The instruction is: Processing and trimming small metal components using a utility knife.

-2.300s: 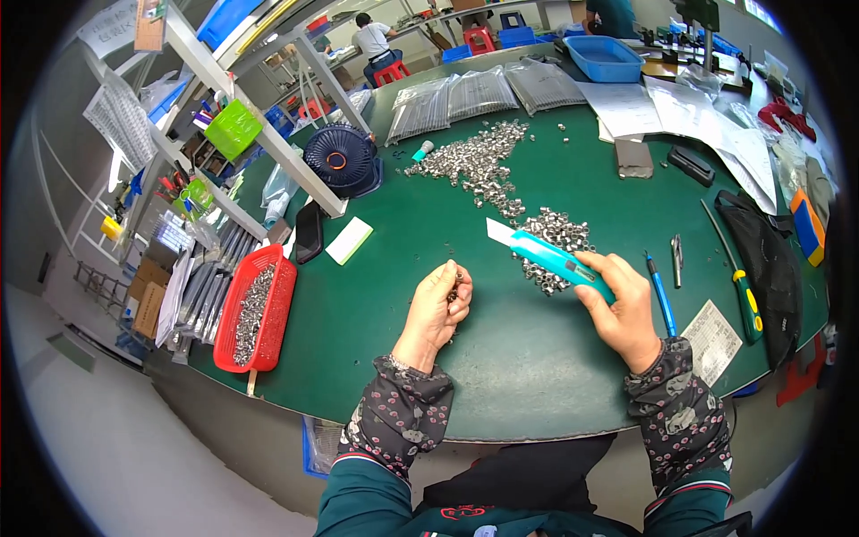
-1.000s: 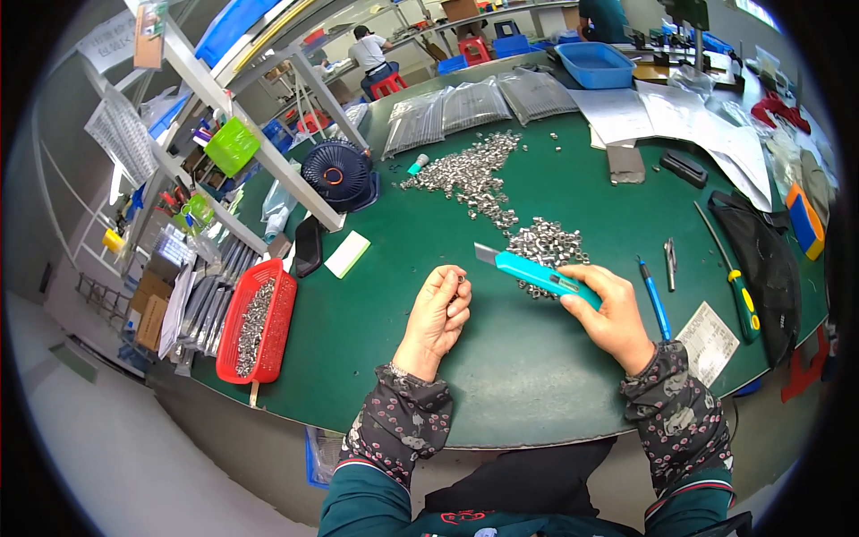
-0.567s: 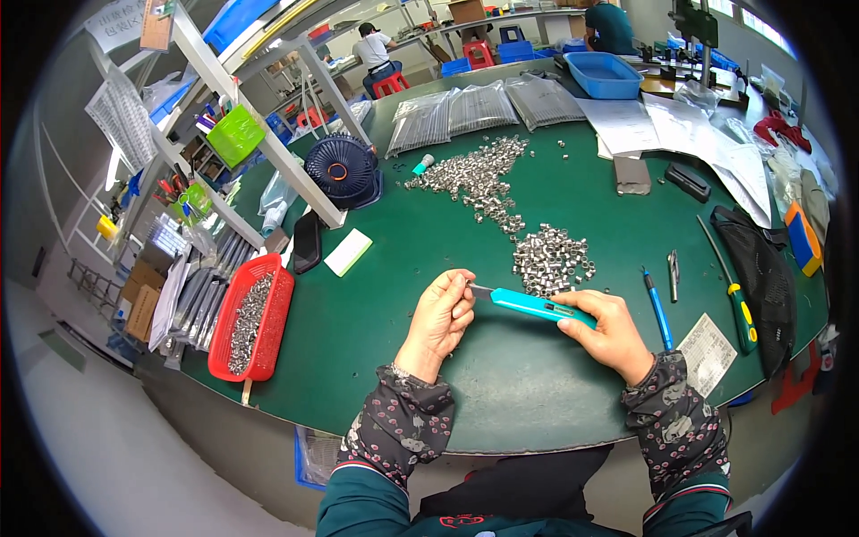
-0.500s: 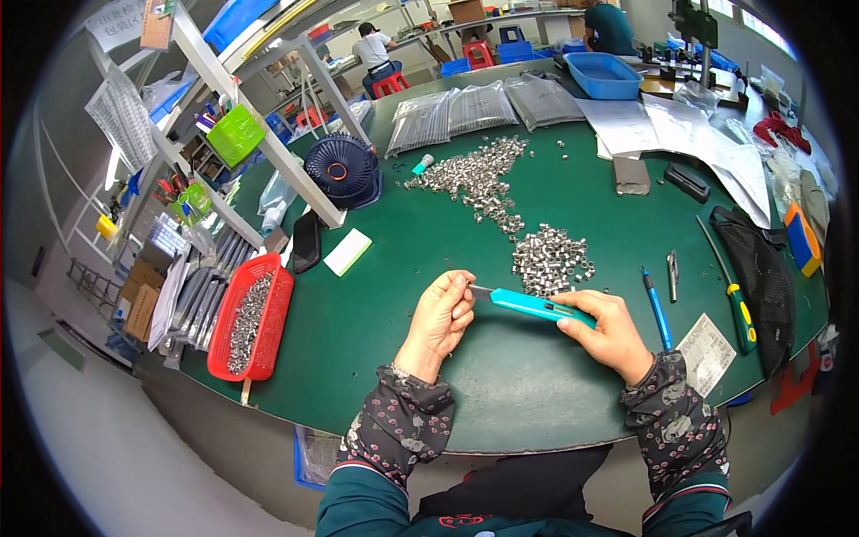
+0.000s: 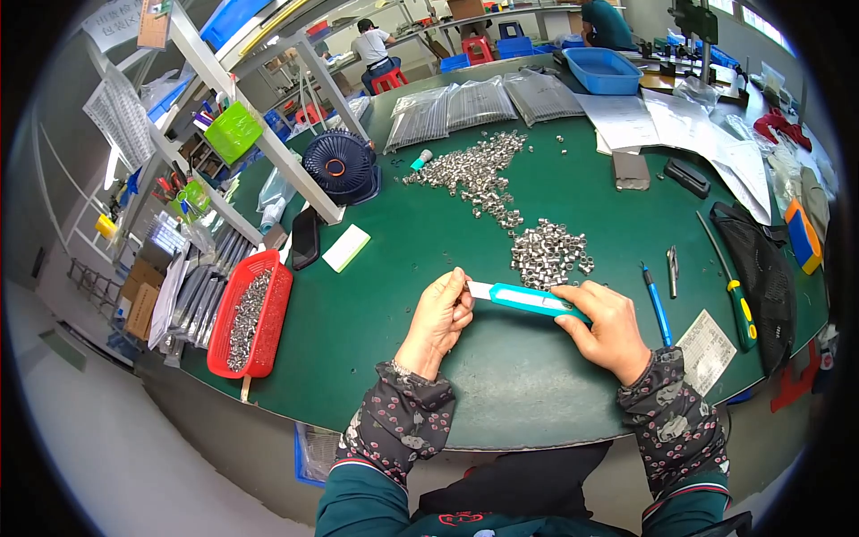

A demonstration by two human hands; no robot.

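My right hand [image 5: 607, 324] is closed around the turquoise handle of a utility knife [image 5: 530, 300]. Its blade is out and points left, toward the fingertips of my left hand [image 5: 438, 315]. Thumb and fingers of that hand are pinched at the blade's tip; whatever small piece sits between them is mostly hidden. Just beyond the knife lies a small pile of short shiny metal sleeves [image 5: 549, 253]. Farther back, a larger heap of the same sleeves [image 5: 474, 174] spreads over the green table [image 5: 394, 251].
At the left stand a red basket of small metal pieces [image 5: 275, 309], a phone [image 5: 306, 239] and a dark blue fan [image 5: 340, 167]. A blue pen [image 5: 657, 304], a screwdriver [image 5: 741, 313] and a black bag [image 5: 756, 286] lie right. Bagged tubes [image 5: 481, 105] line the back.
The knife has rolled in my right hand, so its slider side has turned and the blade looks brighter. Both hands stay in nearly the same place.
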